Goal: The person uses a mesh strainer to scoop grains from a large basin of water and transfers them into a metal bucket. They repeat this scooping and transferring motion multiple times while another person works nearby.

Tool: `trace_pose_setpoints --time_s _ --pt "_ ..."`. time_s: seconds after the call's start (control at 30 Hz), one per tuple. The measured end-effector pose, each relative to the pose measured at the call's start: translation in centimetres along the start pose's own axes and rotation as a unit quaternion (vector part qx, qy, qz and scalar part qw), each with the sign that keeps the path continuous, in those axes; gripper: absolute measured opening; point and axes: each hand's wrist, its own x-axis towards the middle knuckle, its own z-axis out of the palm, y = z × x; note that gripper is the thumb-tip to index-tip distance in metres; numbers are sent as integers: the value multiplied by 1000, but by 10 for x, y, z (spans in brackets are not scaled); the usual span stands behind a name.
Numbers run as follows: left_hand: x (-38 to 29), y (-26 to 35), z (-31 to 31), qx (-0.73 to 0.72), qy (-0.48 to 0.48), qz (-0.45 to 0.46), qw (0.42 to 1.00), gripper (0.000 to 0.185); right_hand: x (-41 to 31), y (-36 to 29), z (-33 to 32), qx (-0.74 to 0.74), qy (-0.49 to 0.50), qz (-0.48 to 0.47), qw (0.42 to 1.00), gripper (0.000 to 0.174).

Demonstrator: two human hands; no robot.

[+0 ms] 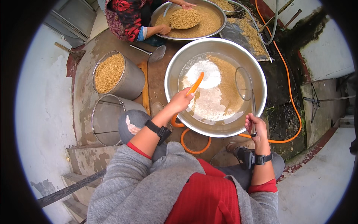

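Observation:
My left hand (180, 100) is closed around the end of an orange hose (196, 84), held over a large round metal basin (173, 61). Water and a layer of pale brown grain (230, 92) lie in the basin, with the grain thicker on the right side. At the basin's lower right rim, my right hand (256, 126) grips the handle of a round mesh strainer (243, 84). The strainer's hoop is over the right part of the basin; whether it touches the water I cannot tell. A loop of the hose lies on the ground below the basin.
Another person (125, 21) holds a strainer heaped with grain (185, 19) over a second basin (223, 23). On the left, a metal bucket of grain (109, 73) stands beside another bucket (107, 120). A skimmer (157, 53) lies near the far basin. Steps (81, 179) and a metal rail (72, 188) are lower left.

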Motion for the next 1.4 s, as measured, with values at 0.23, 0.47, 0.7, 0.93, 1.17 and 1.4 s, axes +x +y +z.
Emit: trace_pose_setpoints --time_s 0.23,0.47,0.7,0.93,1.17,1.4 --pt "1 -1 0 10 6 13 1000 43 2 1 -2 2 -1 -1 1000 12" --pt "3 -5 1 24 13 28 999 41 2 1 -2 -5 -2 1 1000 12" --pt "4 -7 2 25 24 19 999 41 1 0 0 -7 3 4 1000 13" --pt "3 -5 1 10 10 16 1000 43 0 -1 1 0 -7 0 1000 12" --pt "0 1 0 6 4 0 1000 43 1 -1 1 -2 -8 2 1000 12" --pt "-2 1 2 20 4 17 1000 36 2 1 -2 8 7 -7 1000 13"
